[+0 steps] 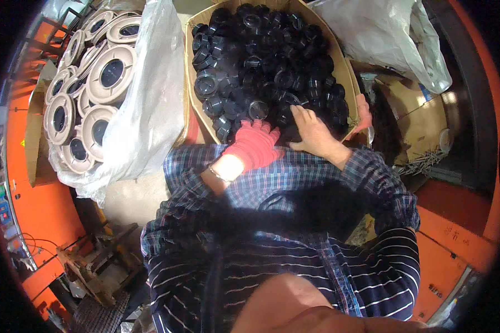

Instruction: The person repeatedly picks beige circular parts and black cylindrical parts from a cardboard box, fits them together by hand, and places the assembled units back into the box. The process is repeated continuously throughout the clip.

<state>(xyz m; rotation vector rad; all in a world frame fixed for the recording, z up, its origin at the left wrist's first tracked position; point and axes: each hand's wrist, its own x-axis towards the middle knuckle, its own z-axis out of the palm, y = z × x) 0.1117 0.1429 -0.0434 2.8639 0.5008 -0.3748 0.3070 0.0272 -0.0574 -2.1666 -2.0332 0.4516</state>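
Note:
A cardboard box (pixel 190 83) full of round black plastic caps (pixel 261 72) stands in front of me. My left hand (pixel 254 145), in a red knitted glove, rests at the box's near side. Its fingers are apart and reach onto the nearest caps. Bare, my right hand (pixel 316 132) reaches over the near right part of the heap. Thumb and fingers are spread, with dark caps beneath and between them. I see nothing clearly held in either hand.
Left of the box, a white plastic bag (pixel 150 94) holds several beige rings (pixel 112 75) with dark centres. A pinkish-red glove (pixel 363 112) hangs at the box's right edge. Thin metal rods (pixel 425 162) lie at right, below a plastic sheet (pixel 383 33). Orange machine panels flank me.

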